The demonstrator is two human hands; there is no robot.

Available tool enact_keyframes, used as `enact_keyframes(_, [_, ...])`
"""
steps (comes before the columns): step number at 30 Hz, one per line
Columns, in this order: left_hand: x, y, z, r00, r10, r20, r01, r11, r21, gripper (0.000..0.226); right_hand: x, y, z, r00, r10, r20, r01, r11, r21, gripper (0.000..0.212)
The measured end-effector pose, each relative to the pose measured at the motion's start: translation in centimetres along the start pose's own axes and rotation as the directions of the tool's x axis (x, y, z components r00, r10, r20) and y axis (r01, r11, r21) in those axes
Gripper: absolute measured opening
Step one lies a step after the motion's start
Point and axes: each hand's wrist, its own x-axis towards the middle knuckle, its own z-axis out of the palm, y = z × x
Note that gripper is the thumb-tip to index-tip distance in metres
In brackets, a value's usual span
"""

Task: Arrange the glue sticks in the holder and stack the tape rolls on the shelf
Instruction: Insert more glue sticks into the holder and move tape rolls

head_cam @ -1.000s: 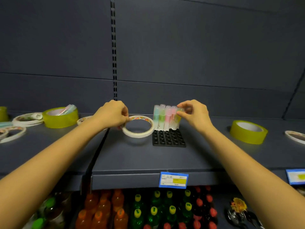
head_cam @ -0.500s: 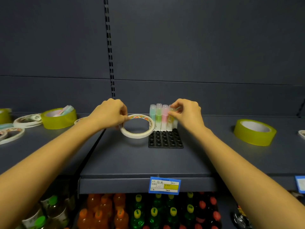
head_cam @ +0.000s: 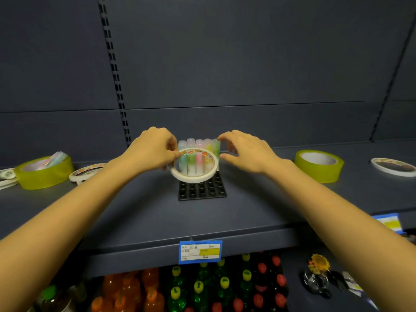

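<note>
Left hand (head_cam: 155,152), arm stretched fwd over the shelf (head_cam: 157,210), pinches a thin white tape roll (head_cam: 193,177) at its left rim w/ thumb & fingertips. Roll is off the shelf, tilted up toward the viewer, in front of the glue sticks (head_cam: 199,143).

Right hand (head_cam: 245,152), arm also extended, is released: fingers loosely spread, thumb low, just right of the stick row, gripping nothing.

Shelf: flat, dark grey, matte metal, w/ a blue-and-yellow price tag (head_cam: 200,252) on the near edge.

Two wide yellow-green tape rolls, glossy: one far right (head_cam: 319,170), one far left (head_cam: 42,174).

Holder (head_cam: 202,191): black square plastic tray w/ a grid of round sockets, centre of shelf, below the held roll.

Glue sticks: translucent pastel tubes w/ rounded caps, upright, side by side in the holder's far row.
</note>
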Motion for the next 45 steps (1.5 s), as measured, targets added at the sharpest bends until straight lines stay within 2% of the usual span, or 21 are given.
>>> enact_keyframes(3, [0.9, 2.7, 0.5, 1.0, 0.023, -0.005, -0.023, 1.0, 0.006, 0.017, -2.2, 2.5, -1.8, 1.0, 0.028, -0.008, -0.029, 0.999, -0.019, 0.029])
enact_keyframes(7, [2.3, 8.3, 1.7, 0.998, 0.061, -0.006, -0.061, 0.998, -0.02, 0.02, -5.8, 7.3, -4.2, 0.997, 0.075, 0.028, -0.072, 0.992, -0.099, 0.025])
enact_keyframes(10, [3.1, 13.4, 3.4, 0.997, 0.077, -0.012, -0.077, 0.997, -0.019, 0.025, -9.1, 11.6, -6.1, 0.993, 0.097, 0.061, -0.087, 0.984, -0.153, 0.024])
enact_keyframes(18, [4.8, 29.4, 9.9, 0.99, 0.138, -0.01, -0.139, 0.983, -0.118, 0.014, -20.2, 25.6, -11.7, 0.968, 0.241, 0.073, -0.219, 0.948, -0.232, 0.02])
enact_keyframes(25, [8.0, 39.7, 14.8, 0.988, 0.136, 0.07, -0.119, 0.973, -0.199, 0.016, -26.6, 35.0, -13.7, 0.928, 0.363, 0.088, -0.325, 0.901, -0.288, 0.02])
enact_keyframes(31, [12.8, 43.9, 17.8, 0.987, 0.107, 0.118, -0.085, 0.98, -0.178, 0.017, -27.6, 40.8, -14.1, 0.923, 0.378, 0.071, -0.349, 0.9, -0.26, 0.021])
enact_keyframes(39, [18.3, 45.4, 20.8, 0.981, 0.043, 0.187, -0.031, 0.997, -0.069, 0.029, -24.0, 46.3, -14.1, 0.941, 0.332, 0.066, -0.307, 0.919, -0.248, 0.021])
enact_keyframes(45, [18.5, 46.0, 22.2, 0.963, 0.003, 0.271, -0.048, 0.986, 0.16, 0.03, -20.6, 47.9, -12.9, 0.968, 0.238, 0.08, -0.219, 0.957, -0.19, 0.017])
